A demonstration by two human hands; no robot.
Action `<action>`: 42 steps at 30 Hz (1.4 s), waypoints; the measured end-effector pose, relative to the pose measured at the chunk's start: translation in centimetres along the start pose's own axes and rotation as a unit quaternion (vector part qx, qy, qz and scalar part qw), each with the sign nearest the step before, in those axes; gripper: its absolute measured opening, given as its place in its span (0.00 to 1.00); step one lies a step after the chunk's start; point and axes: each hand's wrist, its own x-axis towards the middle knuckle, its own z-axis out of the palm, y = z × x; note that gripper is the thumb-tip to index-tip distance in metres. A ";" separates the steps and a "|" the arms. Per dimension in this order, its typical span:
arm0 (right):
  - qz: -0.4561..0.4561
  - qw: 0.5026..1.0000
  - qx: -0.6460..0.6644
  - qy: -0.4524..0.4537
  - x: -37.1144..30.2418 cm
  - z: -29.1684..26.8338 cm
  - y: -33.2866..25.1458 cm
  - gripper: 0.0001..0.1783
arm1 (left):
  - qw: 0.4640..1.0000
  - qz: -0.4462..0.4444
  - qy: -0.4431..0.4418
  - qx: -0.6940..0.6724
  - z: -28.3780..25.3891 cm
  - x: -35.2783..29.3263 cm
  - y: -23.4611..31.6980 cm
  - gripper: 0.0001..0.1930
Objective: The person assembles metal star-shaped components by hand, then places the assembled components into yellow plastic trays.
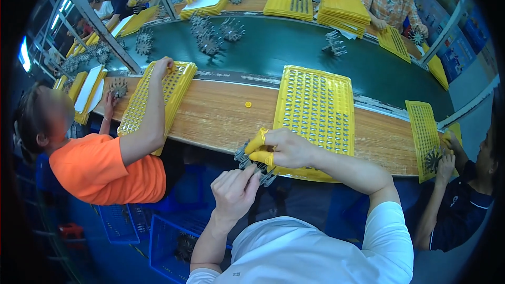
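Note:
At the near edge of the bench I hold a grey metal piece with many prongs around it [268, 179], partly covered by my fingers. My left hand [234, 192] is closed on its near side. From the right my right hand [288, 147] reaches over, with yellow finger cots on thumb and forefinger. Those two fingers close on the piece's far side; whether a smaller part is between them is hidden. Under my right forearm lies a yellow tray [344, 87] with rows of small shiny metal parts.
A small yellow ring [248, 104] lies on the wooden bench [226, 118]. Beyond it runs a green conveyor belt [279, 42] carrying several pronged metal clusters [205, 37]. Co-workers with yellow trays sit left, right and opposite. A blue crate [158, 247] stands low at left.

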 end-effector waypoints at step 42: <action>0.012 0.938 -0.343 0.051 -4.2 -7.8 3.9 0.11 | 0.998 0.000 -0.051 -0.028 0.2 0.2 -0.5 0.05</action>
